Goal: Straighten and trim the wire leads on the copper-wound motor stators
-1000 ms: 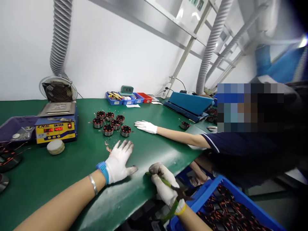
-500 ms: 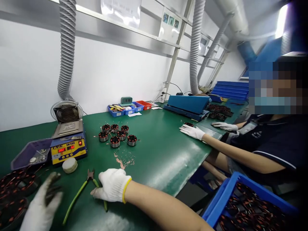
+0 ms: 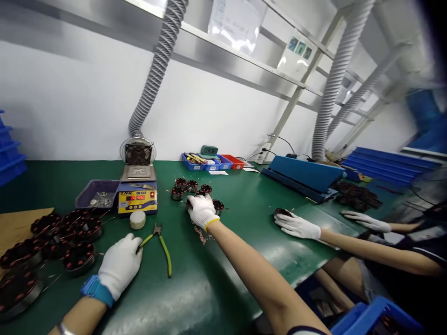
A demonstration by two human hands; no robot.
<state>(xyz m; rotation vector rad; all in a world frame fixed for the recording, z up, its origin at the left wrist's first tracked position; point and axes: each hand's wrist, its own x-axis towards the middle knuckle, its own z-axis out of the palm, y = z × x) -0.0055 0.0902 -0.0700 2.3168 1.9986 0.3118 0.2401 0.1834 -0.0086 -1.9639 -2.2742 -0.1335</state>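
Observation:
My left hand, in a white glove, rests on the bench with its fingers closed on the end of one handle of the green-handled wire cutters. The cutters lie spread, jaws pointing away. My right hand, also gloved, reaches forward to a group of motor stators with black and copper windings. Its fingers curl down over a stator, mostly hidden under the glove. Another stator stands just right of that hand. Copper clippings lie scattered below it.
Larger stators crowd the left side. A solder pot stands behind a round white tin, beside a purple tray. Small bins line the wall. At right, a co-worker's gloved hand touches a stator near a blue machine.
My right hand has left the cutters and moved forward onto the stators. My left hand has come over to the cutters' left handle. The view has swung left.

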